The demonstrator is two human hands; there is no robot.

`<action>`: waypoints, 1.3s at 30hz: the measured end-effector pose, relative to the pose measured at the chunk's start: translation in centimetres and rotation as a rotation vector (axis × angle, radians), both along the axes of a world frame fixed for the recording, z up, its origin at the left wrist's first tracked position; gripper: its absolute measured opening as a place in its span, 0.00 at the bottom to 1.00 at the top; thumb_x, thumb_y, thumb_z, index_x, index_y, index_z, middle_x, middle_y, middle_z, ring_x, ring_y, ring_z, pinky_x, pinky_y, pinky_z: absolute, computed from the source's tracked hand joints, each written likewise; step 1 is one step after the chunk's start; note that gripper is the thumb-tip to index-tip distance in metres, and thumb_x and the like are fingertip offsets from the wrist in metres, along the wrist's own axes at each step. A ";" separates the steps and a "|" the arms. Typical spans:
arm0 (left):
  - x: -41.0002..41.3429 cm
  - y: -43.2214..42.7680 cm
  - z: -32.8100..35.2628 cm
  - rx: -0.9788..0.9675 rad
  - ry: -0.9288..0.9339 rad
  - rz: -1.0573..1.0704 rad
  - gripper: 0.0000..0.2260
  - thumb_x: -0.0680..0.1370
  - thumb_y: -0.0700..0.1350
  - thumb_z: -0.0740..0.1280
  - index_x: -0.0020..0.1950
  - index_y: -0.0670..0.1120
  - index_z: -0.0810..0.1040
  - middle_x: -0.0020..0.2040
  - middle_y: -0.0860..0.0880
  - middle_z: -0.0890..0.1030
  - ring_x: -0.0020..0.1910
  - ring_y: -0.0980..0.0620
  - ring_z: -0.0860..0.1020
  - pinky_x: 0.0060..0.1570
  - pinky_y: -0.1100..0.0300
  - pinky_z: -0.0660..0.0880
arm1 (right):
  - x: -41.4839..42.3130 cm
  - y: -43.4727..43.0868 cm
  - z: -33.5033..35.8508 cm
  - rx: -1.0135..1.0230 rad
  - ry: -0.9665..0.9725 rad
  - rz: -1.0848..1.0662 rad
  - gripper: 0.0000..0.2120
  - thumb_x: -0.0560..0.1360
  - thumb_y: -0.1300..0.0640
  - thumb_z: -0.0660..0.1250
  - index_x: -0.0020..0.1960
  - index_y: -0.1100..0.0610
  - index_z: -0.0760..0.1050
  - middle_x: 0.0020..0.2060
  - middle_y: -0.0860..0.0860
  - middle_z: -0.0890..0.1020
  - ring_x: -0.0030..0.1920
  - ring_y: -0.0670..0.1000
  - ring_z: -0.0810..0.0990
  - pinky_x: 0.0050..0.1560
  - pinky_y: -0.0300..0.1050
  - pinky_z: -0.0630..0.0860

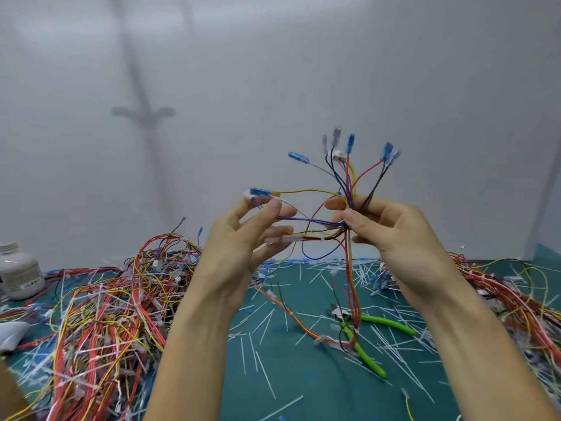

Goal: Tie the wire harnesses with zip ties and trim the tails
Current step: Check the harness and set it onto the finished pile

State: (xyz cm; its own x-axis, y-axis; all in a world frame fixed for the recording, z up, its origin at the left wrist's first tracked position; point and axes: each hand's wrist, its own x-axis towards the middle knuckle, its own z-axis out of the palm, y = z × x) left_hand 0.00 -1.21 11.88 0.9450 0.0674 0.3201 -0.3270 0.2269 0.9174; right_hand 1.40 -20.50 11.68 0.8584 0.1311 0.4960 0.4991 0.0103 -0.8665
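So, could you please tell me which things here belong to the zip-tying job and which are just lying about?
Job in hand: wire harness held by left hand and right hand; green-handled cutters on the green mat; harness piles at either side.
Lying about: white bottle, far left; cut zip-tie tails scattered over the mat.

Hands: two, left hand, right hand
Held harness: one
Green-handled cutters: one
White bottle: one, far left
Wire piles: two, left pile, right pile
Cut tie tails: countless
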 end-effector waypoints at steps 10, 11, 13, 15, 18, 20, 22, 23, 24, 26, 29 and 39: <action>-1.8 1.1 1.2 0.123 -0.016 -0.042 0.06 0.64 0.45 0.74 0.40 0.48 0.87 0.42 0.46 0.86 0.43 0.51 0.86 0.36 0.67 0.79 | -0.3 -0.1 0.4 0.234 0.139 0.038 0.16 0.56 0.46 0.76 0.41 0.50 0.87 0.41 0.48 0.87 0.39 0.43 0.83 0.48 0.42 0.73; -1.8 1.2 1.3 0.134 -0.019 -0.035 0.06 0.64 0.44 0.74 0.39 0.49 0.87 0.41 0.47 0.86 0.41 0.52 0.86 0.36 0.68 0.78 | -0.4 -0.1 0.5 0.259 0.165 0.036 0.17 0.54 0.46 0.76 0.41 0.50 0.87 0.38 0.49 0.87 0.35 0.43 0.82 0.45 0.40 0.73; -1.9 1.3 1.3 0.160 -0.018 0.002 0.05 0.63 0.45 0.74 0.38 0.49 0.87 0.40 0.47 0.86 0.39 0.51 0.85 0.33 0.68 0.77 | -0.5 -0.1 0.6 0.266 0.181 0.018 0.17 0.53 0.46 0.76 0.40 0.51 0.87 0.36 0.50 0.86 0.31 0.43 0.80 0.36 0.36 0.74; -1.9 1.3 1.3 0.182 -0.014 0.038 0.07 0.62 0.48 0.75 0.38 0.48 0.87 0.38 0.46 0.86 0.37 0.50 0.85 0.29 0.69 0.76 | -0.5 -0.1 0.7 0.290 0.179 0.002 0.18 0.52 0.46 0.77 0.39 0.53 0.87 0.35 0.50 0.86 0.28 0.43 0.78 0.32 0.34 0.75; -2.0 1.2 1.4 0.204 -0.011 0.042 0.12 0.60 0.52 0.75 0.38 0.46 0.86 0.39 0.45 0.86 0.36 0.50 0.85 0.27 0.68 0.74 | -0.6 -0.3 0.9 0.325 0.177 0.029 0.18 0.53 0.46 0.77 0.40 0.53 0.87 0.35 0.50 0.85 0.29 0.44 0.76 0.32 0.35 0.75; -2.0 1.2 1.5 0.211 -0.008 0.023 0.13 0.60 0.53 0.75 0.38 0.46 0.86 0.41 0.45 0.86 0.33 0.53 0.83 0.25 0.69 0.72 | -0.7 -0.4 1.0 0.352 0.196 0.087 0.18 0.54 0.46 0.77 0.42 0.53 0.87 0.36 0.50 0.85 0.30 0.44 0.76 0.32 0.35 0.76; -2.1 1.2 1.6 0.191 -0.009 0.002 0.13 0.60 0.53 0.75 0.38 0.46 0.86 0.41 0.45 0.86 0.31 0.54 0.82 0.23 0.70 0.70 | -0.8 -0.5 1.0 0.382 0.224 0.174 0.17 0.58 0.46 0.75 0.43 0.53 0.87 0.37 0.49 0.85 0.32 0.45 0.76 0.33 0.36 0.77; -2.1 1.2 1.6 0.176 -0.011 -0.007 0.13 0.60 0.53 0.75 0.38 0.46 0.86 0.41 0.45 0.86 0.30 0.54 0.81 0.23 0.70 0.70 | -0.9 -0.5 1.1 0.391 0.234 0.213 0.16 0.60 0.47 0.74 0.44 0.53 0.87 0.38 0.49 0.85 0.33 0.45 0.76 0.33 0.36 0.77; -2.1 1.2 1.6 0.165 -0.011 -0.010 0.13 0.60 0.52 0.76 0.39 0.46 0.86 0.41 0.45 0.86 0.30 0.54 0.81 0.23 0.70 0.70 | -0.9 -0.6 1.1 0.394 0.242 0.243 0.14 0.63 0.47 0.73 0.45 0.54 0.87 0.38 0.49 0.85 0.34 0.45 0.77 0.33 0.37 0.77; -2.2 1.3 1.6 0.155 -0.011 -0.005 0.13 0.60 0.52 0.76 0.39 0.46 0.86 0.41 0.45 0.86 0.30 0.53 0.81 0.23 0.69 0.71 | -1.0 -0.7 1.1 0.398 0.243 0.292 0.12 0.67 0.49 0.70 0.46 0.54 0.87 0.38 0.48 0.85 0.34 0.45 0.78 0.33 0.37 0.78; -2.2 1.5 1.5 0.146 0.006 -0.014 0.13 0.61 0.53 0.75 0.41 0.46 0.86 0.43 0.45 0.86 0.29 0.55 0.80 0.23 0.70 0.70 | -1.1 -0.6 1.2 0.410 0.222 0.314 0.12 0.68 0.51 0.70 0.46 0.54 0.87 0.38 0.47 0.85 0.33 0.44 0.78 0.34 0.36 0.77; -1.7 1.0 1.5 0.225 0.017 0.275 0.15 0.65 0.60 0.71 0.43 0.50 0.80 0.38 0.59 0.81 0.33 0.63 0.76 0.28 0.68 0.71 | -1.3 -0.5 1.4 0.397 0.168 0.131 0.15 0.56 0.48 0.76 0.41 0.52 0.88 0.35 0.48 0.85 0.29 0.42 0.77 0.32 0.35 0.76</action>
